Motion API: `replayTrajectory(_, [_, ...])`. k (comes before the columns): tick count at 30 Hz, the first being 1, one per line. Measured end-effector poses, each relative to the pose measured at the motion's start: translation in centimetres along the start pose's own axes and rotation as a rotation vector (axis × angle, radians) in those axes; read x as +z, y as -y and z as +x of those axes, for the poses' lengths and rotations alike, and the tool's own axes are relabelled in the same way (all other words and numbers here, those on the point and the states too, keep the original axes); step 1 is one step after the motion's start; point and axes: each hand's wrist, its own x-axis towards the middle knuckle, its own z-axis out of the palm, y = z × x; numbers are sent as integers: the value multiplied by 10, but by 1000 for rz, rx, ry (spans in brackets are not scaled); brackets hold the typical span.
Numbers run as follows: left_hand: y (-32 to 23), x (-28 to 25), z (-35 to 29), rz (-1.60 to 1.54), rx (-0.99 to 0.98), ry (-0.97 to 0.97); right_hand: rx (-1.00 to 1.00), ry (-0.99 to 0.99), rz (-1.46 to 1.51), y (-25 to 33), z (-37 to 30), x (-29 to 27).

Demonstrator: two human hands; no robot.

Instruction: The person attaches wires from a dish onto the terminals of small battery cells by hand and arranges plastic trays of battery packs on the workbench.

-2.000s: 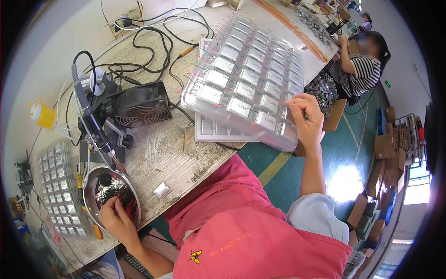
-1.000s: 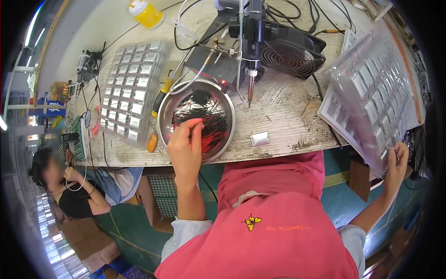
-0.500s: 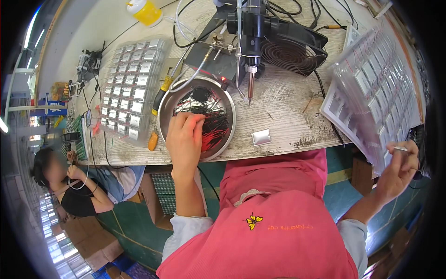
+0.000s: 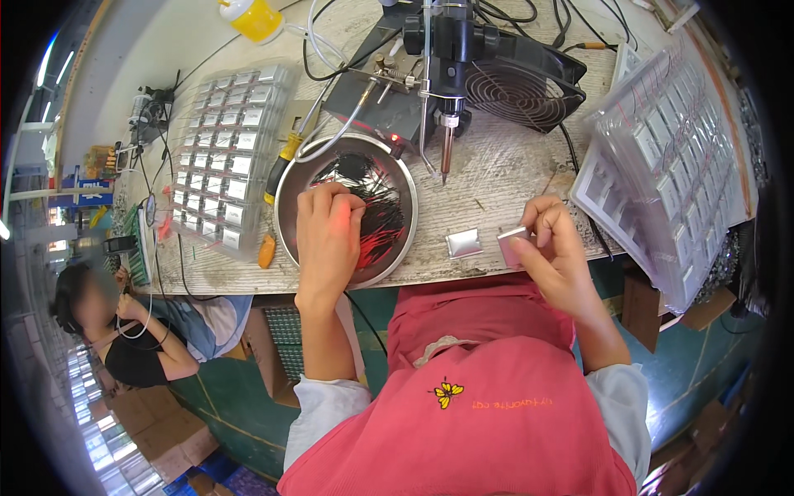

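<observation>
My left hand [image 4: 329, 240] is over the round metal bowl [image 4: 285, 223], its fingers bent and pinched together; what they hold, if anything, I cannot make out. Short black and red wires [image 4: 382, 219] lie heaped in that bowl. Between the thumb and fingers of my right hand [image 4: 558, 252] is a flat silver battery cell [image 4: 512, 245], tilted, just above the table's near edge. Beside it a second silver cell [image 4: 465, 243] lies flat on the table. A soldering iron [image 4: 447, 149] hangs tip down from a stand beyond the cells.
Clear plastic trays [image 4: 674, 165] of silver cells lean in a stack at the right. Another filled tray [image 4: 219, 161] lies left of the bowl, with a yellow-black screwdriver [image 4: 284, 168] between. A black fan [image 4: 525, 87] stands behind. A co-worker [image 4: 136, 322] sits at the left.
My right hand has come from the tray stack at the right to the table's front middle, carrying the silver battery cell. My left hand stays over the bowl, its fingers slightly shifted.
</observation>
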Motion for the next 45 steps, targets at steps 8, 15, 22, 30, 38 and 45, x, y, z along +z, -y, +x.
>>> replayTrajectory(8, [-3,2,-10,-78,-105,-93,-80,54,59,-7,11,11])
replayTrajectory(15, [-27,4,-16,-403,-113,-173,-116,134,10,3,19,7])
replayTrajectory(22, [-50,4,-17,-508,-72,-186,-150,94,-151,1,19,13])
replayTrajectory(30, [-70,5,-18,-661,-29,-157,-169,135,-191,10,19,17])
replayTrajectory(38, [-76,11,-10,-649,24,-172,-136,230,-126,15,17,16])
replayTrajectory(45, [-79,12,-14,-730,4,-64,-163,360,-76,15,18,13])
